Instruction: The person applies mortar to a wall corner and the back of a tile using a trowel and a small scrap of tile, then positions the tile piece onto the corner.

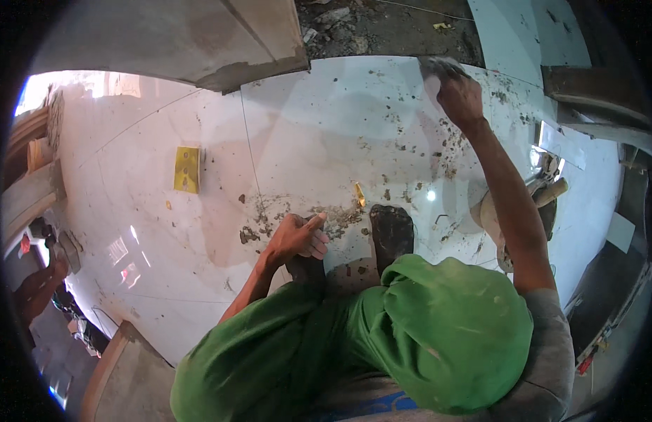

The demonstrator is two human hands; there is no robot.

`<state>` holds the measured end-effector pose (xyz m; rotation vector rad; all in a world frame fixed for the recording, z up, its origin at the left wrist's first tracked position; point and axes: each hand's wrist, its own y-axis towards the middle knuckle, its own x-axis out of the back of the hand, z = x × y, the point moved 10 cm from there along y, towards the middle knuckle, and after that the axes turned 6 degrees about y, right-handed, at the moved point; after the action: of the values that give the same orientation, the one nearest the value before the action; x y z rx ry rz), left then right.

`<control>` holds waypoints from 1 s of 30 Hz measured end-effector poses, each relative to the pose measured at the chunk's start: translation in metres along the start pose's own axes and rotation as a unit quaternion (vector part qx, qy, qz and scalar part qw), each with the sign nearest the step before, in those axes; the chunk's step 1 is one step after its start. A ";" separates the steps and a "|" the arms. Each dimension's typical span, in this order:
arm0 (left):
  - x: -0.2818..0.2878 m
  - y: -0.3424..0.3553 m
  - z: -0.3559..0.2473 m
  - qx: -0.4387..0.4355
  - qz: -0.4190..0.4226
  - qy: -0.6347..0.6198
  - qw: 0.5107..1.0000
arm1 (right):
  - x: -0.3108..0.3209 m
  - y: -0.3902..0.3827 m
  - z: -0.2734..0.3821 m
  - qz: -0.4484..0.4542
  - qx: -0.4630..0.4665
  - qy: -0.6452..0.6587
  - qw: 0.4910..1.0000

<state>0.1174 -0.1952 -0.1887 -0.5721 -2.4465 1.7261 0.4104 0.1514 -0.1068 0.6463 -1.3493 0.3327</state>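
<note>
I crouch in green trousers over a white tiled floor [298, 141] strewn with crumbs of mortar. My right hand [461, 95] reaches out to the far edge of the tiles, beside the rough ground. Its fingers are closed around something pale grey, blurred and partly hidden, whose kind I cannot make out. Close to my knees, my left hand [298, 238] hangs over my dark left shoe with the thumb stretched out and the fingers loosely bent. Nothing shows in it. A small gold wrapper [359, 195] lies ahead of my right shoe [392, 232].
A yellow box [187, 169] lies to the left. Bare rubble ground [382, 32] borders the far tile edge. At right are a wooden-handled tool [551, 192], a tile piece [561, 144] and a bent wire [442, 218]. Another person's limb [41, 288] shows at far left.
</note>
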 end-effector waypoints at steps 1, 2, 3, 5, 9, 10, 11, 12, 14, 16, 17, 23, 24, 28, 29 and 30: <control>0.001 -0.001 0.002 0.001 -0.001 -0.013 1.000 | 0.017 0.003 0.016 0.008 -0.013 0.018 1.000; 0.001 -0.002 0.002 0.003 -0.002 -0.016 1.000 | 0.038 0.007 0.034 0.009 -0.011 0.020 1.000; 0.001 0.002 0.005 0.008 -0.001 -0.013 1.000 | 0.041 0.008 0.039 0.057 -0.074 0.030 0.995; 0.001 0.001 0.002 0.006 -0.003 -0.002 1.000 | 0.046 0.008 0.042 0.096 -0.140 0.038 0.985; 0.001 0.002 0.003 0.024 -0.008 0.013 1.000 | 0.038 0.008 0.053 0.025 -0.234 0.420 0.877; -0.001 0.002 0.001 0.030 -0.006 0.017 0.999 | 0.022 0.007 0.062 0.048 -0.284 0.566 0.772; -0.001 0.002 0.000 0.032 -0.008 0.024 0.999 | 0.011 0.009 0.067 0.043 -0.288 0.569 0.769; -0.001 0.002 0.000 0.030 -0.011 0.022 0.999 | -0.011 0.010 0.074 0.022 -0.300 0.657 0.691; -0.004 0.003 0.000 0.032 -0.011 0.021 0.999 | -0.045 0.012 0.091 0.000 -0.311 0.735 0.602; -0.005 -0.001 -0.008 0.030 -0.023 0.029 0.999 | -0.053 0.024 0.103 -0.029 -0.272 0.763 0.586; -0.004 0.000 -0.005 0.033 -0.026 0.031 0.999 | -0.062 0.028 0.108 -0.026 -0.283 0.776 0.563; -0.001 -0.002 -0.001 0.020 -0.021 0.023 0.999 | -0.080 0.050 0.131 0.012 -0.340 0.782 0.522; 0.000 -0.003 -0.002 0.018 -0.025 0.028 0.999 | -0.080 0.054 0.130 0.010 -0.341 0.784 0.519; -0.002 0.003 0.002 0.022 -0.011 0.036 0.999 | -0.074 0.069 0.123 0.012 -0.299 0.743 0.599; -0.002 0.005 0.003 0.022 -0.011 0.038 0.999 | -0.067 0.076 0.124 -0.006 -0.242 0.767 0.595; -0.003 0.007 0.003 0.020 -0.009 0.029 0.999 | -0.069 0.077 0.121 -0.007 -0.243 0.767 0.595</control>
<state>0.1209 -0.1975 -0.1956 -0.5854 -2.3654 1.7208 0.2561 0.1484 -0.1457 -0.2262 0.3131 0.3241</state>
